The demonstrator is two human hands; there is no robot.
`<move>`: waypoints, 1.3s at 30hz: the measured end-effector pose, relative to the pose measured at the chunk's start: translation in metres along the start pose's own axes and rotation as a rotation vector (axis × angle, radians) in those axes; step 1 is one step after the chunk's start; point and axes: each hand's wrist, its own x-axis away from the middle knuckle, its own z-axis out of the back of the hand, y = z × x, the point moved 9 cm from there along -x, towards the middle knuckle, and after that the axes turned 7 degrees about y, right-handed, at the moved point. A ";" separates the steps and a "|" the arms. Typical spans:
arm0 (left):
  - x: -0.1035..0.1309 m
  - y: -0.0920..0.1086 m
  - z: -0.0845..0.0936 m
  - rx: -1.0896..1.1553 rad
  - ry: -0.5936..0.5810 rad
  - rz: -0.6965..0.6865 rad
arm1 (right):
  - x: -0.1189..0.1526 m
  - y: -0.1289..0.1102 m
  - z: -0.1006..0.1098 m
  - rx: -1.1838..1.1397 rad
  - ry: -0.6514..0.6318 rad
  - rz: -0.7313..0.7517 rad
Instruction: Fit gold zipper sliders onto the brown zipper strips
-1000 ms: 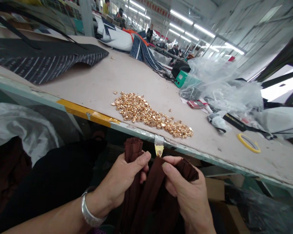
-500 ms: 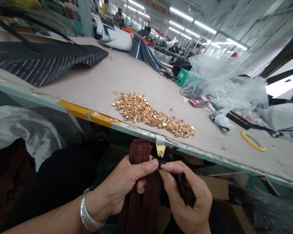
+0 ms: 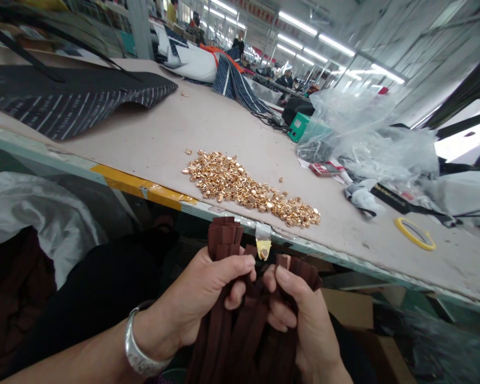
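My left hand (image 3: 220, 282), with a silver bangle at the wrist, is closed around a bundle of dark brown strips (image 3: 224, 234) whose ends stick up above the thumb. Beside it, my right hand (image 3: 294, 304) grips more brown strips (image 3: 304, 271), thumb on top and fingers curled. The strips hang down between both hands. Just beyond them, a clear and yellow tape piece (image 3: 263, 242) hangs from the table edge. A pile of small gold metal pieces (image 3: 240, 184) lies on the table (image 3: 156, 138) near that edge.
Black printed material (image 3: 104, 101) lies at the left of the table. At the right are clear plastic bags (image 3: 384, 138), a green box (image 3: 298, 127) and a yellow tape roll (image 3: 415, 233). White sheeting (image 3: 36, 213) hangs at lower left. A cardboard box (image 3: 348, 308) stands below the table.
My right hand has turned, and its strips now stand upright beside the left bundle. The left hand has shifted slightly left, with its bundle a little higher.
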 end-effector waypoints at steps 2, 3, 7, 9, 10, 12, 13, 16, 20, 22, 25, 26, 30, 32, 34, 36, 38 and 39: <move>-0.001 0.001 -0.001 -0.045 -0.003 -0.012 | -0.002 0.002 0.002 -0.037 0.031 -0.037; -0.002 0.001 -0.002 -0.060 -0.009 -0.015 | -0.003 0.002 0.003 -0.042 0.044 -0.048; -0.003 0.002 -0.002 -0.058 0.023 -0.015 | -0.006 0.003 0.000 -0.060 0.053 -0.052; -0.004 0.004 -0.004 -0.045 0.022 -0.007 | -0.007 0.002 -0.002 -0.087 0.042 -0.044; -0.004 0.004 -0.006 -0.042 0.014 -0.002 | -0.007 0.002 -0.004 -0.093 0.031 -0.044; -0.005 0.004 -0.008 -0.043 -0.003 0.003 | -0.008 0.003 -0.006 -0.091 0.003 -0.049; -0.006 0.005 -0.009 -0.047 -0.006 0.001 | -0.008 0.003 -0.007 -0.087 -0.011 -0.052; -0.007 0.006 -0.009 -0.059 -0.010 -0.008 | -0.010 0.002 -0.010 -0.084 -0.039 -0.045; -0.008 0.007 -0.012 -0.068 -0.013 -0.015 | -0.012 -0.001 -0.011 -0.091 -0.032 -0.031; -0.008 0.008 -0.013 -0.067 -0.012 -0.022 | -0.012 -0.001 -0.011 -0.085 -0.018 -0.029; -0.008 0.009 -0.015 -0.075 -0.015 -0.044 | -0.012 -0.001 -0.011 -0.081 -0.010 -0.026; -0.008 0.009 -0.015 -0.080 -0.013 -0.056 | -0.012 -0.001 -0.011 -0.083 -0.008 -0.022; -0.011 0.013 -0.013 -0.121 -0.001 -0.122 | -0.014 -0.003 -0.011 -0.080 -0.005 0.030; -0.012 0.017 -0.012 -0.154 0.003 -0.155 | -0.015 -0.004 -0.011 -0.057 -0.012 0.058; -0.013 0.019 -0.011 -0.179 0.004 -0.170 | -0.016 -0.006 -0.010 -0.028 -0.017 0.088; -0.013 0.018 -0.009 -0.198 0.011 -0.164 | -0.016 -0.010 -0.007 0.049 -0.013 0.127; -0.011 0.017 -0.007 -0.214 0.024 -0.162 | -0.016 -0.016 -0.002 0.170 0.020 0.171; -0.011 0.016 -0.006 -0.224 0.031 -0.166 | -0.017 -0.021 0.001 0.235 0.049 0.200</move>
